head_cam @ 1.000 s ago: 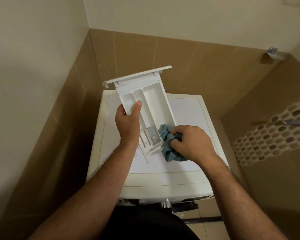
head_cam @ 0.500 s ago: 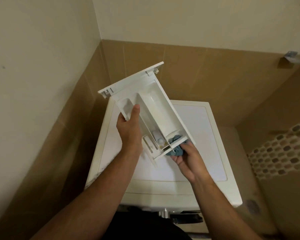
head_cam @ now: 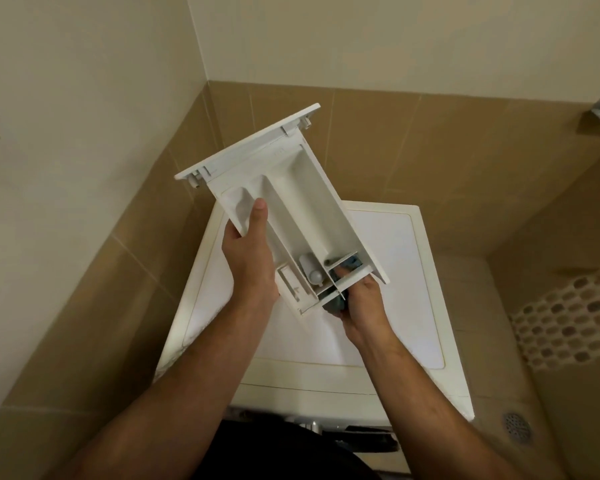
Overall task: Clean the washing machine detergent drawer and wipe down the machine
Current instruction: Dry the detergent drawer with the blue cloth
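Left hand [head_cam: 248, 261] gripping tilted detergent drawer [head_cam: 291, 206] by one wall, right hand [head_cam: 362, 306] pinching blue cloth [head_cam: 336, 303] underneath; could slip onto washing machine [head_cam: 413, 306]

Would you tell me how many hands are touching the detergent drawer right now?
2: the left hand grips the detergent drawer along its left side, and the right hand works the blue cloth at its near end.

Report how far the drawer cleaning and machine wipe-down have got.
Done: the detergent drawer is out of the washing machine, held above its top by the left hand. In hand: the right hand pushes a blue cloth into the drawer's rear end. Left: the other compartments by the look of it, refitting the drawer, and wiping the machine; whether that has begun cannot be told.
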`<state>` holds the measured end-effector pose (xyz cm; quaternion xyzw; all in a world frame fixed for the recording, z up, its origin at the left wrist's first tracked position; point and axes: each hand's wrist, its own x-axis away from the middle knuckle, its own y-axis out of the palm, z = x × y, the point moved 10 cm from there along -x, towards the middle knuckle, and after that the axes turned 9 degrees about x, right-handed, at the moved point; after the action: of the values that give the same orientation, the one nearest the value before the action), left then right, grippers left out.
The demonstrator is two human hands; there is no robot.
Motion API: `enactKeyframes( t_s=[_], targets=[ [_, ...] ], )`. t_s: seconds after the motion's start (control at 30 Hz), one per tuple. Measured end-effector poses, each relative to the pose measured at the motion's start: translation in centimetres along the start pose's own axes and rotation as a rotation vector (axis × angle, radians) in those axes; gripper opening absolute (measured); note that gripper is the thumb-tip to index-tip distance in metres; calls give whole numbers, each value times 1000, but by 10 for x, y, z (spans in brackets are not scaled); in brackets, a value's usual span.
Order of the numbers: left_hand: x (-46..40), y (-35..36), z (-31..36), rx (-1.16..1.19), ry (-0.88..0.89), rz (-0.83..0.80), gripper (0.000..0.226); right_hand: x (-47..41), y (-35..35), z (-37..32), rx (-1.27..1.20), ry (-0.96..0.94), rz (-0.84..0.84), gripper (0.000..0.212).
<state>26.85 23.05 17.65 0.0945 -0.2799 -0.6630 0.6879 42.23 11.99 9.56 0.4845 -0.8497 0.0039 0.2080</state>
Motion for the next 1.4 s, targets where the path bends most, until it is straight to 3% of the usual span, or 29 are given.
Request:
enactKeyframes(
  t_s=[0.17,0.3,0.37,0.47,0.6,0.83,0.93,1.1,1.23,1.33,1.4],
  targets=[
    [8,9,13,-1,147,-14,21,-3,-10,3,183,126,-118,8],
    [12,10,22,4,263,1,22,-3,-55,-1,154,90,78,30],
    [12,9,26,6,308,21,23,3,-76,-2,133,69,221,26],
    [17,10,25,-8,354,41,24,24,-93,-27,143,-169,417,26],
    [20,9,28,38,394,93,28,60,-92,-66,275,-477,536,32],
    [14,8,31,21,407,123,33,73,-51,-108,593,-718,439,43],
    [3,1,41,18,409,154,52,77,-56,-122,505,-737,527,37],
    [-14,-13,53,11,387,159,48,85,-98,-131,85,-769,693,34],
    [-23,-15,59,-4,383,71,46,82,-80,-133,121,-764,613,33],
    [-24,-13,59,-36,374,18,41,82,-24,-140,335,-853,430,38],
    [-22,-8,59,-66,372,-36,36,73,14,-131,579,-813,320,41]
  ],
)
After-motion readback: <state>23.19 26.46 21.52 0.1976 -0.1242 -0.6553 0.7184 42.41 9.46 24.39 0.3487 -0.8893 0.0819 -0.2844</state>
